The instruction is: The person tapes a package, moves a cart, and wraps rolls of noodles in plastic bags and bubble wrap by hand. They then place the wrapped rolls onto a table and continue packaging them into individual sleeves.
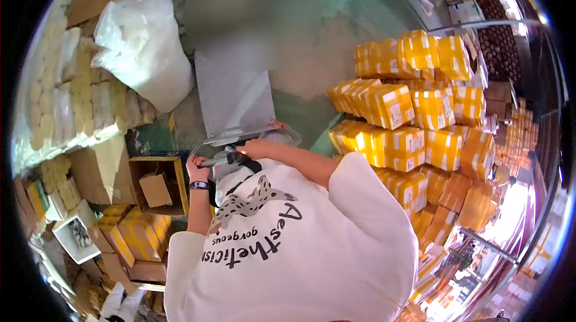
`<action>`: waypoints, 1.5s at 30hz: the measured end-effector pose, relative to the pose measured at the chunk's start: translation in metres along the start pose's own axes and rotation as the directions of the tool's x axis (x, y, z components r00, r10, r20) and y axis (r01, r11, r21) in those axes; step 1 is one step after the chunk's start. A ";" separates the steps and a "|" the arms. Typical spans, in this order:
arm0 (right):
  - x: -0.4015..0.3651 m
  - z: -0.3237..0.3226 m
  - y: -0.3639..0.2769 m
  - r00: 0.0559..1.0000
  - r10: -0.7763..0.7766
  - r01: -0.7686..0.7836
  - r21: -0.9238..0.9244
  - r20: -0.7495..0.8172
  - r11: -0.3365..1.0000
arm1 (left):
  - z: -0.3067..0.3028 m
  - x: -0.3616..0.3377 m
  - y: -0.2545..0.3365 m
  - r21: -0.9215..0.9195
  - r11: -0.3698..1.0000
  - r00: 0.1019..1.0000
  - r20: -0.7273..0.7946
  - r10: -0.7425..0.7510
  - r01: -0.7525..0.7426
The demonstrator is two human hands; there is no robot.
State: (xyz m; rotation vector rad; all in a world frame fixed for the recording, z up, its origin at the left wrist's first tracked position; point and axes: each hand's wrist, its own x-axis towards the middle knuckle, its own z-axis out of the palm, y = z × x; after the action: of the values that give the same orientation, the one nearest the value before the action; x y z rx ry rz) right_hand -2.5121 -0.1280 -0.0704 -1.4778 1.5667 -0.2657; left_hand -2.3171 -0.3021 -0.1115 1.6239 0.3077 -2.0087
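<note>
My left hand [197, 169], with a dark band on its wrist, is closed round the left end of a grey and black tool [223, 161] in front of my shirt. My right hand [254, 149] is closed at the other side of the tool, beside black parts; what its fingers grip is hidden. Just beyond both hands, clear plastic [240, 135] lies across the near edge of a pale grey flat surface [234, 97]. A small red item [277, 124] shows by the plastic, near my right hand.
Stacks of yellow-and-white taped boxes [393, 106] stand on the right. A large white plastic bag [141, 49] lies at upper left, beside wrapped bundles [78, 91]. An open carton [183, 187], a taped box [144, 235] and a white container [77, 239] are at lower left.
</note>
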 end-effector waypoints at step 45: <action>-0.185 -0.066 0.002 0.914 0.074 0.111 -0.423 0.398 0.899 | -0.134 -0.202 -0.211 0.922 -0.167 0.808 0.386 0.445 -0.349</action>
State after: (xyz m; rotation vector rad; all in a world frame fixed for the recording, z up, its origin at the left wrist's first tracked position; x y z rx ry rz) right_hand -2.5910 0.0054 0.0497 -1.7555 1.3159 0.3972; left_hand -2.2915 -0.0083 0.0159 2.0251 -1.9862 -1.4564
